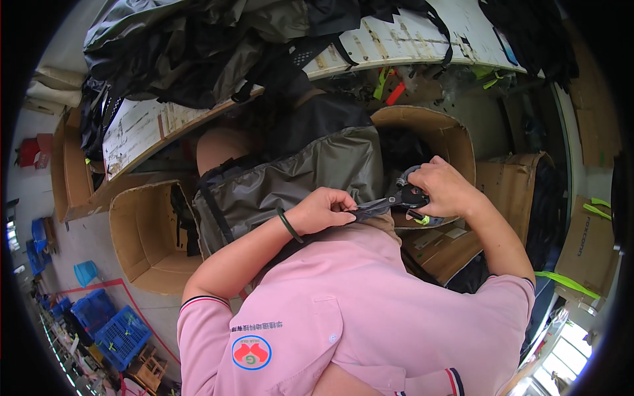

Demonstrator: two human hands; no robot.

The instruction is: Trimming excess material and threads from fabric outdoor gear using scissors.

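Left hand (325, 211): grip pinched on dark material (372, 212) beside the near edge of the olive fabric (317, 173). Right hand (441, 187): grip closed round the scissors' (394, 200) handles, blades pointing toward the left hand.

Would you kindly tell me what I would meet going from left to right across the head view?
Light-blue basket, open box, left hand, scissors, right hand, green-strapped box.
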